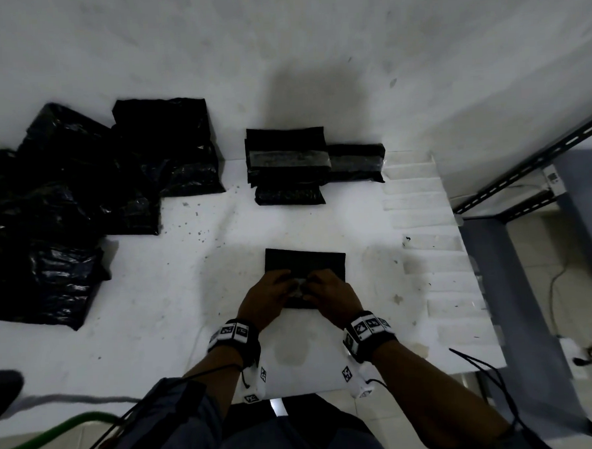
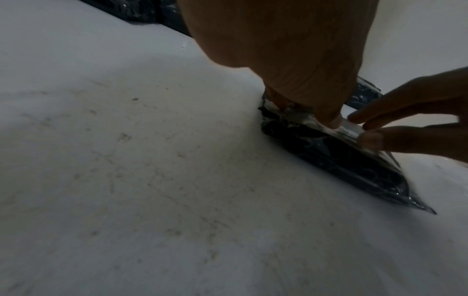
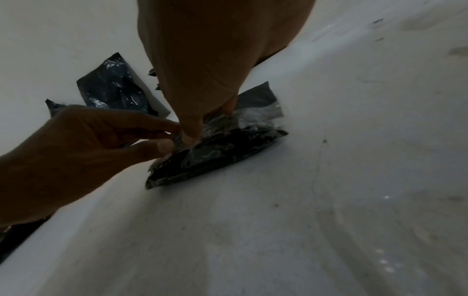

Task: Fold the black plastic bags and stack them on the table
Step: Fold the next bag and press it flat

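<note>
Both hands (image 1: 303, 292) on unlabelled folded bag (image 1: 305, 261)

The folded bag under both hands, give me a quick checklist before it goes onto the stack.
1. Folded bag lies flat on the table: ok.
2. Left hand and right hand both pinch its pale strip at the near edge: ok.
3. Strip fully pressed down: cannot tell.
4. Stack of folded bags stands beyond, apart from the hands: ok.
5. Stack edges aligned: not ok, layers are offset.
6. Unfolded bags lie off to the left, out of the path: ok.
</note>
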